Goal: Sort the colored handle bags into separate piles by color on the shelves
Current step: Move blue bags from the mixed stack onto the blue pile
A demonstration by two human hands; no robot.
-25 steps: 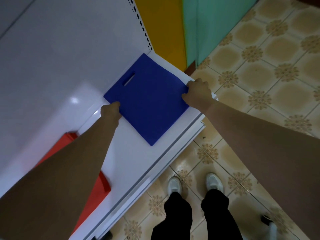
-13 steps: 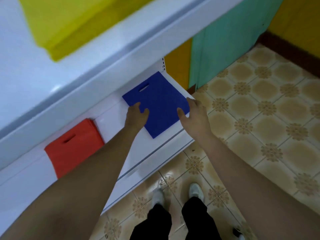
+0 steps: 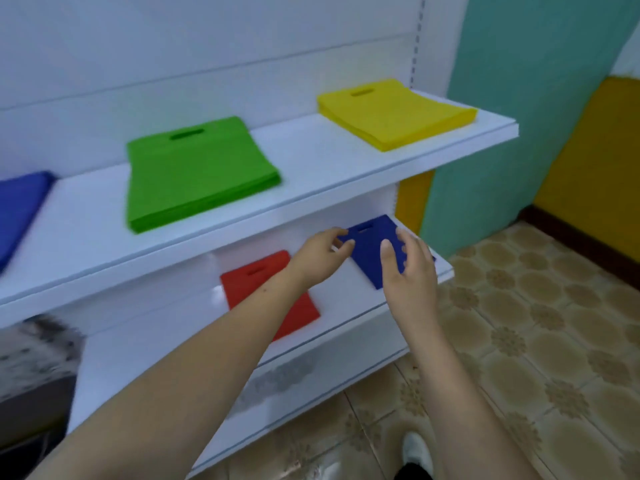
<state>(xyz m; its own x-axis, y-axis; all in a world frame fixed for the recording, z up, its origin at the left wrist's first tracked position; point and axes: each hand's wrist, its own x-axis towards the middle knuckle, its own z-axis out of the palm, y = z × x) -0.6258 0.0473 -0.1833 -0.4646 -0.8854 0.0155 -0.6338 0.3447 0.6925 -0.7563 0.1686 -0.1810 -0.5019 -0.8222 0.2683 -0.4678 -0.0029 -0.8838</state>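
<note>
A blue handle bag point(image 3: 372, 247) lies flat at the right end of the lower white shelf point(image 3: 346, 306). My left hand point(image 3: 320, 254) hovers at its left edge with fingers loosely curled, holding nothing. My right hand point(image 3: 407, 265) is in front of the bag's right side, fingers relaxed and empty. A red bag point(image 3: 263, 289) lies further left on the same shelf, partly hidden by my left forearm. On the upper shelf point(image 3: 311, 188) sit a green pile point(image 3: 197, 171), a yellow pile point(image 3: 394, 110) and a blue pile point(image 3: 19, 209) at the far left edge.
A teal and yellow wall point(image 3: 519, 116) stands right of the shelving. Patterned floor tiles point(image 3: 536, 358) spread below, with my white shoe point(image 3: 417, 452) at the bottom. A dark blurred object point(image 3: 34, 375) sits at the lower left.
Both hands have let go of the blue bag and pulled back off it. My view has tilted upward, bringing the upper shelf with its green, yellow and blue piles into sight.
</note>
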